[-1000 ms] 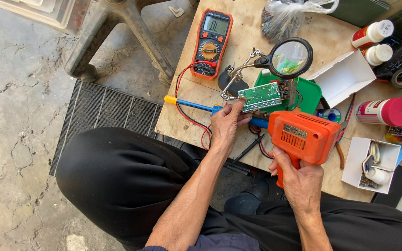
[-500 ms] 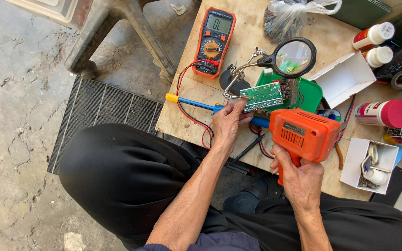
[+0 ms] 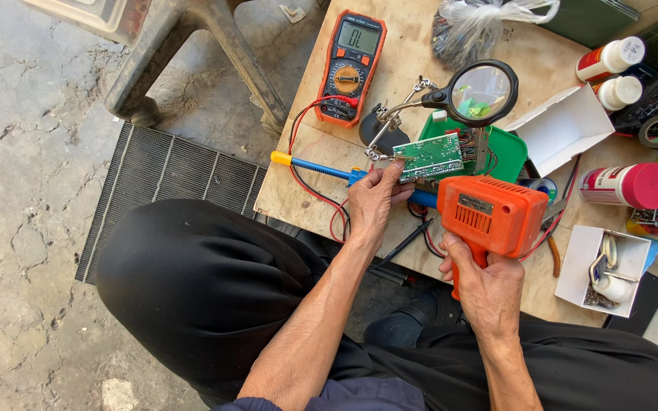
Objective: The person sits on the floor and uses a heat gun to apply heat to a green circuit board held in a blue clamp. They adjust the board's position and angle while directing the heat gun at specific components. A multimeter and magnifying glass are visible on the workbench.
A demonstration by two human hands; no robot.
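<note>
Soldering gun [image 3: 490, 215], orange and pistol-shaped, sits in my right hand [image 3: 485, 289], which is clenched around its grip at the near edge of the wooden board [image 3: 298, 186]. Its body points away from me toward the green circuit board [image 3: 433, 156]; the tip is hidden behind the housing, so I cannot tell whether it touches the board.

My left hand [image 3: 372, 202] is just left of the gun. Its fingers are pinched together at the near left corner of the circuit board; what they grip there is too small to tell. A blue-handled tool with a yellow end [image 3: 310, 166] lies flat on the wood and passes under this hand.

The circuit board is held level in the clips of a helping-hand stand [image 3: 381, 129], over a green tray [image 3: 508, 152]. The stand's round magnifier [image 3: 482, 93] hangs just beyond the board.

Right of the gun, near me, an open white box [image 3: 582, 262] holds small coiled parts. Beyond it lies a can with a red cap [image 3: 627, 186] on its side, then a second open white box [image 3: 561, 129].

Farther out, an orange multimeter [image 3: 349, 65] lies face up, its red lead curling back toward my left hand. A clear plastic bag [image 3: 470, 30] and two white bottles [image 3: 617, 72] lie at the far side.
</note>
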